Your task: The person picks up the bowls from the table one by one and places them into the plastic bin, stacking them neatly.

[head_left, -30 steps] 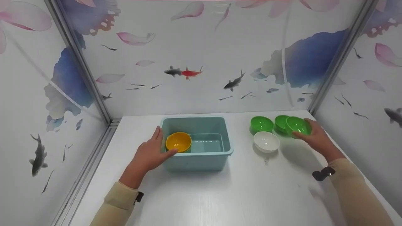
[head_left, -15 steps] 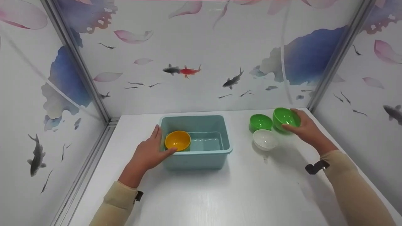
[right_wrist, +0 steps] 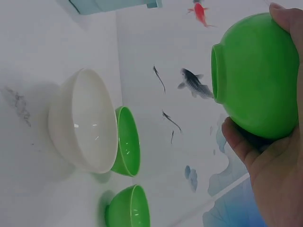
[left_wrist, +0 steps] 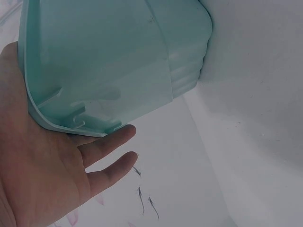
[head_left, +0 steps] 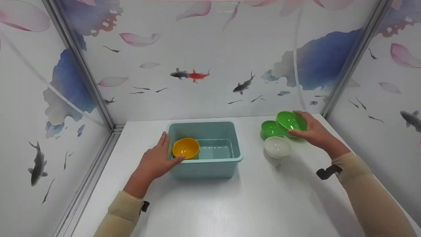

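My right hand [head_left: 314, 131] grips a green bowl [head_left: 291, 121] by its side, raised over the table with its mouth upward. In the right wrist view two more green bowls, a nearer one [right_wrist: 128, 142] and a lower one [right_wrist: 130, 208], stand on the table behind a white bowl [right_wrist: 85, 120]; the held bowl mostly hides one of them in the head view. At the left, my left hand [head_left: 158, 159] rests on the corner of a light blue-green tub [head_left: 204, 169], fingers straight along its side, thumb at the front rim. A yellow bowl [head_left: 186, 148] sits inside, with some green showing beneath it.
The white table [head_left: 210, 204] is enclosed by printed panels [head_left: 210, 42] at the back and both sides, with metal posts [head_left: 84, 65] at the corners. The tub's right part shows its bare floor [head_left: 217, 150].
My right hand has moved left with the green bowl, from the far right bowl toward the left green one. The left hand stays on the tub.
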Available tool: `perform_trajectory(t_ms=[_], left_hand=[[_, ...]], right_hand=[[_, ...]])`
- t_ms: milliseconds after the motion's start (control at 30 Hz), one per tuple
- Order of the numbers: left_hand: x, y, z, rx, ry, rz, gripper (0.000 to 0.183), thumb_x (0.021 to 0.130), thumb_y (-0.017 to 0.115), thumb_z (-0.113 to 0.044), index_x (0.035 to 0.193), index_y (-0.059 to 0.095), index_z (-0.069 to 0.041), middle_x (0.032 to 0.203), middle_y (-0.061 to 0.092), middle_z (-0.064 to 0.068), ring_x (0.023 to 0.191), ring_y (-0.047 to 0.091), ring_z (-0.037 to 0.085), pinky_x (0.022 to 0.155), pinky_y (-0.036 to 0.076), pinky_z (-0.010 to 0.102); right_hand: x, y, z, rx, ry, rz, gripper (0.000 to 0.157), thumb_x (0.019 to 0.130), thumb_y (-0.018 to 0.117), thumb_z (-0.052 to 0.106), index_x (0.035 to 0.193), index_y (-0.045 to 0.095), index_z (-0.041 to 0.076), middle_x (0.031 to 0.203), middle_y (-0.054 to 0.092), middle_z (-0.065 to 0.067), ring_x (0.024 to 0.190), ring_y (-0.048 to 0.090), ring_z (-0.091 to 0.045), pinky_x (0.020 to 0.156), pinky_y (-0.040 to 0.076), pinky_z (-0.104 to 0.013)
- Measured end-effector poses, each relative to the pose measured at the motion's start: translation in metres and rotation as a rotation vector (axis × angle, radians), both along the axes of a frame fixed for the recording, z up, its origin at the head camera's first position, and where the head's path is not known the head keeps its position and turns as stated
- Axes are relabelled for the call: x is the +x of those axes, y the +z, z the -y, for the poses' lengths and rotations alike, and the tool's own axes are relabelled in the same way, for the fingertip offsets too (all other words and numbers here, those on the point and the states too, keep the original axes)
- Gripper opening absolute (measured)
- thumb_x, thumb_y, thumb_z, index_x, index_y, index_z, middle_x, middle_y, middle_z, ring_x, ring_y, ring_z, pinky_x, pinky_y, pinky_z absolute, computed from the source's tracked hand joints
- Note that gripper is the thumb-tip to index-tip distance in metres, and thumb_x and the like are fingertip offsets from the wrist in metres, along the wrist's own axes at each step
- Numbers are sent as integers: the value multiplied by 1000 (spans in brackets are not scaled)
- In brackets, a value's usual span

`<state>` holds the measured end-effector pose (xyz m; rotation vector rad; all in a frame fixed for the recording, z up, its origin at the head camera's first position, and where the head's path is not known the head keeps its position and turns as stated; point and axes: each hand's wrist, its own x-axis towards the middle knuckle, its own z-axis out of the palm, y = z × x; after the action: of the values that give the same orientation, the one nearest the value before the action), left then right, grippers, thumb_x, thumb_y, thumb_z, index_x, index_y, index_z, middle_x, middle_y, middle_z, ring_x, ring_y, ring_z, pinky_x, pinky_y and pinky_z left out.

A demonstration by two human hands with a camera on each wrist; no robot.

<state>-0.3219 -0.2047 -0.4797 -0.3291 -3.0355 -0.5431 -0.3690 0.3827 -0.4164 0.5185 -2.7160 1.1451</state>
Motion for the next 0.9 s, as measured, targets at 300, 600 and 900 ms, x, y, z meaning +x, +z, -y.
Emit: perform_trajectory(t_ms=[300, 600, 900], left_hand=[[1, 0, -1, 10, -3, 2, 128, 94, 47, -94, 176, 12, -2, 184, 9, 18, 152, 48, 51, 119, 44, 65], [1, 0, 0, 19, -7, -4, 130, 93, 47, -95, 177, 11, -2, 184, 8, 18, 154, 45, 51, 120, 43, 66], [2, 2, 0, 31, -7, -9, 129, 93, 47, -94, 176, 13, -1, 184, 11, 19, 152, 48, 51, 118, 45, 66]], right_hand=[[4, 10, 19, -12, 56, 19, 94, 95, 88, 23, 169, 36, 0, 155, 53, -26, 129, 58, -39, 98, 47, -26], [5, 21, 39, -9, 92, 20, 96, 94, 90, 25, 169, 36, 2, 157, 52, -22, 133, 57, -38, 106, 45, -43], [4, 29, 59, 0, 147, 43, 97, 92, 92, 26, 169, 37, 4, 153, 53, -20, 134, 56, -37, 111, 45, -53]])
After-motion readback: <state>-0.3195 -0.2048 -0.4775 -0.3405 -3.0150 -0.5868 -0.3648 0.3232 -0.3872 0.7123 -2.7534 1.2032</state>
